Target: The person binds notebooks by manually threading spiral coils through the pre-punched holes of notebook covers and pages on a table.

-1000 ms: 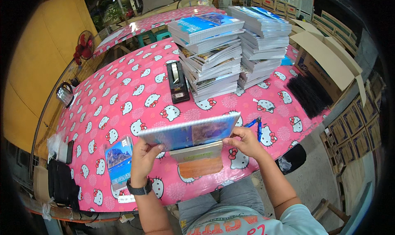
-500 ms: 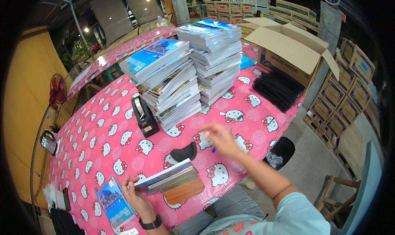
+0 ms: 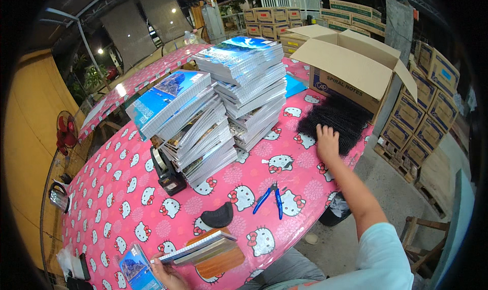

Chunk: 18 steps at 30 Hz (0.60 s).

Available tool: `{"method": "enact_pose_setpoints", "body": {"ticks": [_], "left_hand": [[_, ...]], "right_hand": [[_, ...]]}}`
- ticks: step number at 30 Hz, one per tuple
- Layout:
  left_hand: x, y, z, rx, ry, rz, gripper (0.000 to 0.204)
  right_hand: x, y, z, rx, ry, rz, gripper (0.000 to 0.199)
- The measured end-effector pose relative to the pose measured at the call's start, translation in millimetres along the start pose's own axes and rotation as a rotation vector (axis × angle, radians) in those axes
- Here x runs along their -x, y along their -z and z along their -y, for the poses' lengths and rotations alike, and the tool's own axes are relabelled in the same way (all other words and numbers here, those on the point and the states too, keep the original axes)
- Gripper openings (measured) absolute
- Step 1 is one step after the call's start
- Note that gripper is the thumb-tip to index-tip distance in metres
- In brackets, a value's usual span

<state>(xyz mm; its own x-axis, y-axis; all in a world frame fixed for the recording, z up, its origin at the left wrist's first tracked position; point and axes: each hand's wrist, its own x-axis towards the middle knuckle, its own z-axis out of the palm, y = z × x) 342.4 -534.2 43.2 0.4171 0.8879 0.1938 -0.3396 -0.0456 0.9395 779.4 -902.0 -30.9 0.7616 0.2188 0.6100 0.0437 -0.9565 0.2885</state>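
My left hand [image 3: 166, 275] grips one end of a notebook [image 3: 195, 248], a stack of pages tilted on its edge. That notebook rests against a brown wooden board [image 3: 223, 262]. Farther off on the right, my right hand [image 3: 328, 143] has its fingers apart, their tips touching the near side of a pile of black spiral binding coils [image 3: 338, 118]. Blue-handled cutting pliers [image 3: 269, 199] lie with their handles spread, between the hands. A black curved pad [image 3: 217, 216] sits just beyond the held notebook. Beside my left hand lies a blue-covered spiral notebook [image 3: 136, 268].
Tall stacks of notebooks [image 3: 254, 94] stand mid-table, with a black tape dispenser [image 3: 168, 173] against their left side. Behind the coils is an open cardboard box [image 3: 345, 79]. More boxes [image 3: 417, 112] are piled on a pallet to the right. The pink table's right edge [image 3: 351, 181] runs below my forearm.
My right hand has moved away and to the right, from above the pliers to the coil pile, leaving the pliers in full view. My left hand still holds the notebook.
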Motion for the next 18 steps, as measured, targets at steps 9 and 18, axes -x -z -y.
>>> {"method": "enact_pose_setpoints", "body": {"ticks": [9,18], "left_hand": [[-16,4,15,0.024,0.020,0.004,0.026],[-17,3,4,-0.059,0.020,0.015,0.024]], "right_hand": [[28,38,33,-0.444,-0.042,0.117,0.025],[-9,62,1,-0.346,-0.069,0.120,0.010]]}}
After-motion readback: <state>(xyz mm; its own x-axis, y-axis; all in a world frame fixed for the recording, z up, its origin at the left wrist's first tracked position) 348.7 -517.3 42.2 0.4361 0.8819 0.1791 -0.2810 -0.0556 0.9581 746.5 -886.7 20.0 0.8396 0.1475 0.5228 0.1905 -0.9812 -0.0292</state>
